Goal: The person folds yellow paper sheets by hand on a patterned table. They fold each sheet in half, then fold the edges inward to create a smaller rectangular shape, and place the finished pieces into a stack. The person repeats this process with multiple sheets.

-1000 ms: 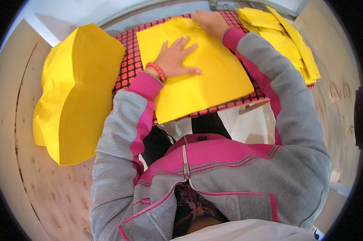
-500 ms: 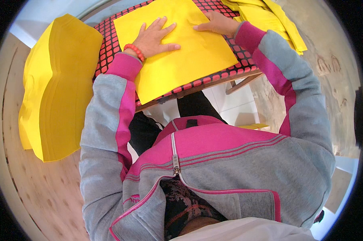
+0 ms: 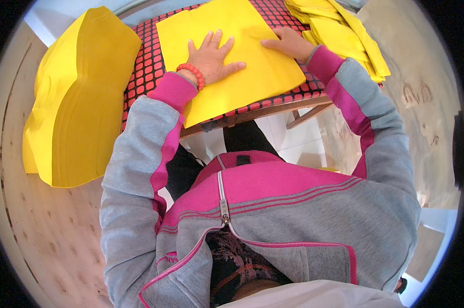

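Note:
A yellow cloth-like sheet (image 3: 242,92) lies flat on a table topped with a red and black patterned cover. My left hand (image 3: 211,59), with a red bead bracelet at the wrist, rests palm down on it, fingers spread. At the sheet's right edge is my right hand (image 3: 292,45). Its thumb lies on top of the sheet and its other fingers are curled, partly hidden, so that it seems to grip the edge.
To the left stands a tall bent stack of yellow sheets (image 3: 96,97). A pile of folded yellow pieces (image 3: 340,36) sits at the table's far right. The patterned cover (image 3: 145,69) shows around the sheet, above a wooden table edge (image 3: 263,114).
The view has shifted slightly. My left hand sits a little further right and nearer, still flat on the sheet. My right hand stays at the sheet's right edge.

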Tool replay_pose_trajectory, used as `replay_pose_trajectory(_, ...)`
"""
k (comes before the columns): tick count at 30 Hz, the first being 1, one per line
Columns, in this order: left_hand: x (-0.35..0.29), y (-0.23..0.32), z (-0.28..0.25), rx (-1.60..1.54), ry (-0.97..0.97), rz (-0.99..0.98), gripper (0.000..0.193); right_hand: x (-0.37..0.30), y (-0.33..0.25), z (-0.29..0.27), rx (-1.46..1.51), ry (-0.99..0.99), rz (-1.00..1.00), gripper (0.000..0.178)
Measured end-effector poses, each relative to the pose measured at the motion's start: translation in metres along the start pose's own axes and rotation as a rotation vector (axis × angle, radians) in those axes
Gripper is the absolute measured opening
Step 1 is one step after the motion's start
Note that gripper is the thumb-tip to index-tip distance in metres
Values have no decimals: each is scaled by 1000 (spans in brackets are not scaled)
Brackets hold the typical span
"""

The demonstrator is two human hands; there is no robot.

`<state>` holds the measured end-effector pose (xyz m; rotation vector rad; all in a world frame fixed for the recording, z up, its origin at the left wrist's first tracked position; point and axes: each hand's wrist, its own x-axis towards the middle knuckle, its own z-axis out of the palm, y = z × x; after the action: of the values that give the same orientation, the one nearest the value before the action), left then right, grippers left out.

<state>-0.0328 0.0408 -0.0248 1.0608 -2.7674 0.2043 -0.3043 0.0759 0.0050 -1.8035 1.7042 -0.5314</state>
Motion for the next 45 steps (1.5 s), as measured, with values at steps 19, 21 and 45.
replay_pose_trajectory(19, -2, -32, -1, -129, -85, -24, 80, 66, -17, 31, -1169, 584, -798, 10)
replay_pose_trajectory(21, -4, -26, -3, -121, -64, -40, 82, 64, -23, 31, -1144, 506, -728, 10)
replay_pose_trajectory(45, -16, -45, -36, -282, -219, 38, 69, 92, -17, 1, -1017, 461, -461, 18)
